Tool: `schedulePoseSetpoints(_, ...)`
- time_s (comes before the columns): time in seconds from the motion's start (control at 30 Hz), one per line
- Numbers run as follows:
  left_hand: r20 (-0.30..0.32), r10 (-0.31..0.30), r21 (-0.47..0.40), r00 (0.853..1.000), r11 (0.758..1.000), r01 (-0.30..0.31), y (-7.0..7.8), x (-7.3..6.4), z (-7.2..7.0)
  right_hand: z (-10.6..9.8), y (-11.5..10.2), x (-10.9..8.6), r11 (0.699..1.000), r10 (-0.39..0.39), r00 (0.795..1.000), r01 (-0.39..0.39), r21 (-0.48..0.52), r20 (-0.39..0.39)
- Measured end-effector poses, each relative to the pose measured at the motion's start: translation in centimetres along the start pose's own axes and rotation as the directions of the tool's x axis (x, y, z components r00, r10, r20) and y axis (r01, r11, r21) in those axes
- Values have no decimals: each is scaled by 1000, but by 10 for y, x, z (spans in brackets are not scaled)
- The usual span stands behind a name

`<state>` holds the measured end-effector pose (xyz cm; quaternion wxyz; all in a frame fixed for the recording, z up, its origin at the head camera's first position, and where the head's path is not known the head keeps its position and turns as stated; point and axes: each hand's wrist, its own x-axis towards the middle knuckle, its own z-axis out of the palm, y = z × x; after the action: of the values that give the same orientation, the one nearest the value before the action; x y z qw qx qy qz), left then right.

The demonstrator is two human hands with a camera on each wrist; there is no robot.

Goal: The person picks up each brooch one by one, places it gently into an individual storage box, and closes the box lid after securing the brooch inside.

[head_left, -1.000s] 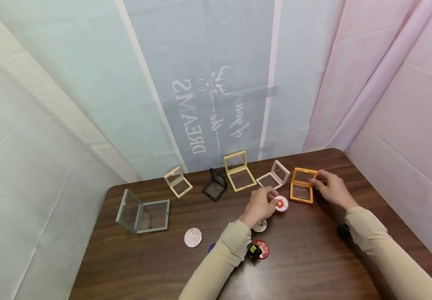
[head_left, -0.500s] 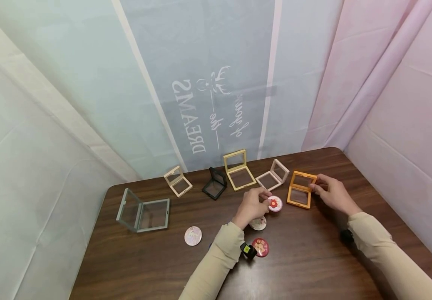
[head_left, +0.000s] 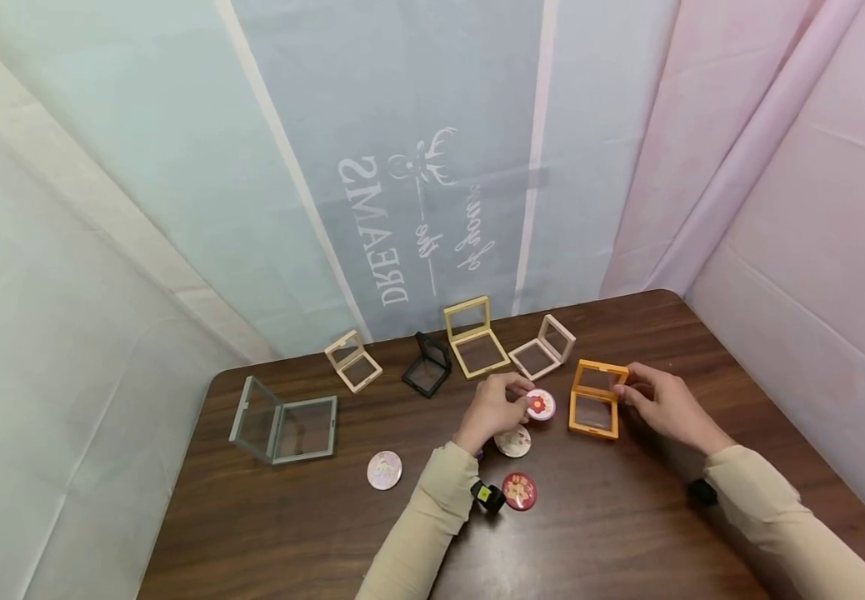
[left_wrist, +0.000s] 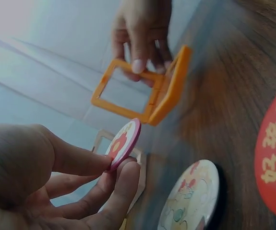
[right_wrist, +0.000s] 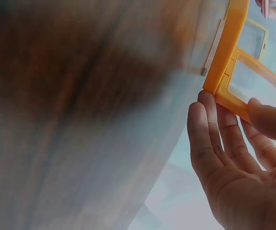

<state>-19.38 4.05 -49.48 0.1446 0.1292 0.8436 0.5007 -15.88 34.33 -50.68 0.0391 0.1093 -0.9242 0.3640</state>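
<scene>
My left hand (head_left: 494, 410) pinches a round pin badge (head_left: 541, 405) by its edge between thumb and fingers; a red flower and a pink rim show on it. In the left wrist view the badge (left_wrist: 124, 143) is tilted, clear of the table. My right hand (head_left: 671, 407) holds an orange hinged display frame (head_left: 594, 399) at its upright half, thumb on one face and fingers behind. That frame stands unfolded, with clear film in both halves. Under the left hand lie a cream patterned badge (head_left: 513, 442) and a red badge (head_left: 519, 492) with yellow characters.
Along the table's back edge stand unfolded frames: pale pink (head_left: 543, 350), yellow (head_left: 477, 340), black (head_left: 428, 367) and beige (head_left: 353, 362). A larger grey-green frame (head_left: 286, 423) is at the left, with a pale badge (head_left: 384, 470) nearby. Fabric curtains (head_left: 432, 167) hang behind the table.
The right hand has drawn the orange frame toward the front and slightly left. The left hand has shifted left with the flower badge still pinched.
</scene>
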Motion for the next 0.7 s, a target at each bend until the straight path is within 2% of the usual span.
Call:
schedulePoseSetpoints(0.17, 7, -7, -9, 1000, 1000, 8, -1, -2, -4, 4, -7, -11, 1000, -6, 1000, 6, -11, 7)
schedulePoseSetpoints(0.37, 32, -38, -15, 999, 999, 38, -2, -6, -1, 14, -12, -23, 999, -45, 999, 45, -20, 9)
schedulePoseSetpoints(0.5, 44, -35, -5, 998, 999, 35, -3, -9, 2, 19, -14, -27, 998, -56, 998, 57, -36, 11)
schedulePoseSetpoints(0.7, 71, 3, 26, 997, 1000, -4, -1, -11, 7, 24, -17, -32, 995, -79, 997, 79, -69, -8)
